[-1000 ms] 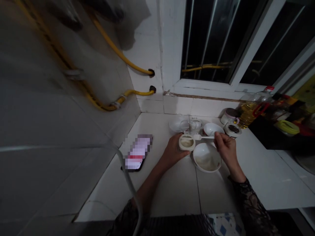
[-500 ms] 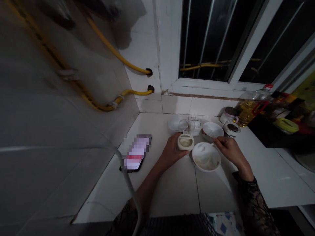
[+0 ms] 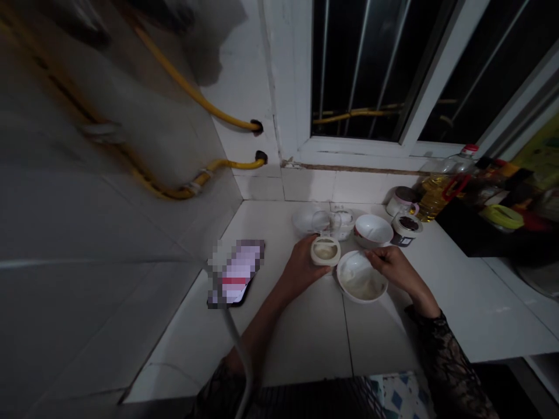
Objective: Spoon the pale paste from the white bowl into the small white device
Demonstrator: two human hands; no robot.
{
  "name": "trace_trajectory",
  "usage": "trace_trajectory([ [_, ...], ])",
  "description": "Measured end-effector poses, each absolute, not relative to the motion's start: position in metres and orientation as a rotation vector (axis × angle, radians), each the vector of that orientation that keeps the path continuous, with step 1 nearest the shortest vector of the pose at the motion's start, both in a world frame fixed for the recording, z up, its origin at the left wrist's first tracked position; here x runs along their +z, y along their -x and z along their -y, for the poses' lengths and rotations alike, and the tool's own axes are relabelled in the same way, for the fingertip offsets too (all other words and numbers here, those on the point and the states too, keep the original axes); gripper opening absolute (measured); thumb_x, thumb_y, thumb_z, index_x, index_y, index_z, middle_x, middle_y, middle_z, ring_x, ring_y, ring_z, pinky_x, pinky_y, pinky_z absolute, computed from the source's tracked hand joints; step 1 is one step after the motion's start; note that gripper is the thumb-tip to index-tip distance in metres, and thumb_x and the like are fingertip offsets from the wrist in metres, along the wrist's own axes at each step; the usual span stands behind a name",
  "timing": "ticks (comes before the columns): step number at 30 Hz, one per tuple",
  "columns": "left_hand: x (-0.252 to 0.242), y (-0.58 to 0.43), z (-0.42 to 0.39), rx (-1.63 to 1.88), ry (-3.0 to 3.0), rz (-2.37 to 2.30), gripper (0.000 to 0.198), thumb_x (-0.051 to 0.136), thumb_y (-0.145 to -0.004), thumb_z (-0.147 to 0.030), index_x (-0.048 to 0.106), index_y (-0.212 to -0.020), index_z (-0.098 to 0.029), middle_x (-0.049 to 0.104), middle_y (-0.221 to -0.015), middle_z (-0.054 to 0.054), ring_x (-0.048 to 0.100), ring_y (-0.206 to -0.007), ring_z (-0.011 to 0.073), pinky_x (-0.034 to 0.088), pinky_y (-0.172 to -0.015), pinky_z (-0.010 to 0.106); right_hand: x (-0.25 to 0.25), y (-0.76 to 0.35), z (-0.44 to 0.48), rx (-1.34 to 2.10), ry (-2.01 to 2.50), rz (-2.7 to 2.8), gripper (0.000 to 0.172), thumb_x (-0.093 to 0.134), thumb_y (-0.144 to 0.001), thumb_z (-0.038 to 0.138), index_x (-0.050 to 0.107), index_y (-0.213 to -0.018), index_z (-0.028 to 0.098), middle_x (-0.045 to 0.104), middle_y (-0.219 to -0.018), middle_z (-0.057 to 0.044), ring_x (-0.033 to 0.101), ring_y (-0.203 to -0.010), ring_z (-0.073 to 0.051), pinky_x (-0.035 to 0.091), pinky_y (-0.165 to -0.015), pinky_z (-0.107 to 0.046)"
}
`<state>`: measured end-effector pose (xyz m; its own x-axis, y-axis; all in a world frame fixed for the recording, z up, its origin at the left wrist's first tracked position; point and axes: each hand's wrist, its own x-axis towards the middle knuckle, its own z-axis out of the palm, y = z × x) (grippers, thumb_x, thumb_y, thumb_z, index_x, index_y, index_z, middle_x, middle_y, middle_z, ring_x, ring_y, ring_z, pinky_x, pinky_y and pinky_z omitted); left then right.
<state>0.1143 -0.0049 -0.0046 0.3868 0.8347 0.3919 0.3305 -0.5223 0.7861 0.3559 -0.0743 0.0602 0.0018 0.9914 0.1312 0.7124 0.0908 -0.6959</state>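
Head view: a dark lace sleeve (image 3: 452,358) is nearest, to the right of and below the front bowl (image 3: 364,299), which serves as the mark for everything else. That bowl stands on the white counter (image 3: 305,343) with pale, smeared contents. At its upper-right rim is the right hand (image 3: 391,267), thumb and fingers pinched on what looks like a white spoon (image 3: 350,269); white against white, its outline is hard to make out. Its long axis seems to run from the fingertips leftward, down into the front bowl.

Just left of the front bowl, the left hand (image 3: 301,266) grasps a small uncapped jar (image 3: 325,251), mouth up. Judging by the layout, the relation that matters is jar to spoon: the jar lies left of the right hand's pinch, close to the front bowl's rim, though whether they touch cannot be told.

Well left of the front bowl lies a phone (image 3: 242,267). Behind it stand a rear bowl (image 3: 383,231) and, farther right, a dark-topped jar (image 3: 407,230) and an oil bottle (image 3: 434,198).
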Motion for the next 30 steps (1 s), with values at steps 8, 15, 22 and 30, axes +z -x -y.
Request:
trace_trajectory([
  [8, -0.005, -0.114, 0.004, 1.067, -2.035, -0.996, 0.071, 0.077, -0.07, -0.036, 0.045, -0.132, -0.023, 0.052, -0.138, 0.011, 0.048, -0.13, 0.0298, 0.039, -0.109, 0.049, 0.062, -0.367, 0.069, 0.864, 1.682, 1.432, 0.055, 0.053, -0.071, 0.07, 0.043, -0.047, 0.022, 0.034, -0.039, 0.006, 0.026, -0.036, -0.006, 0.018, -0.037, -0.023],
  [15, -0.006, -0.115, 0.004, 1.054, -2.019, -1.007, 0.073, 0.078, -0.069, -0.033, 0.044, -0.132, -0.022, 0.052, -0.138, 0.011, 0.048, -0.131, 0.0305, 0.039, -0.109, 0.05, 0.062, -0.369, 0.067, 0.921, 1.691, 1.3, 0.051, 0.059, -0.066, 0.066, 0.045, -0.045, 0.021, 0.035, -0.035, 0.007, 0.027, -0.031, -0.006, 0.018, -0.034, -0.023],
  [22, -0.006, -0.115, 0.004, 1.06, -2.016, -0.984, 0.073, 0.079, -0.068, -0.034, 0.046, -0.131, -0.019, 0.052, -0.137, 0.014, 0.047, -0.131, 0.0316, 0.038, -0.11, 0.049, 0.061, -0.365, 0.064, 0.924, 1.626, 1.202, 0.053, 0.062, -0.065, 0.068, 0.047, -0.046, 0.02, 0.036, -0.035, 0.006, 0.026, -0.03, -0.005, 0.018, -0.033, -0.022],
  [30, -0.009, -0.115, 0.003, 1.082, -1.998, -0.977, 0.074, 0.078, -0.069, -0.036, 0.044, -0.133, -0.02, 0.051, -0.138, 0.013, 0.046, -0.132, 0.031, 0.038, -0.11, 0.048, 0.061, -0.322, 0.066, 0.121, 1.416, 1.514, 0.053, 0.042, -0.094, 0.056, 0.048, -0.055, 0.02, 0.047, -0.047, 0.002, 0.04, -0.043, -0.009, 0.031, -0.045, -0.023],
])
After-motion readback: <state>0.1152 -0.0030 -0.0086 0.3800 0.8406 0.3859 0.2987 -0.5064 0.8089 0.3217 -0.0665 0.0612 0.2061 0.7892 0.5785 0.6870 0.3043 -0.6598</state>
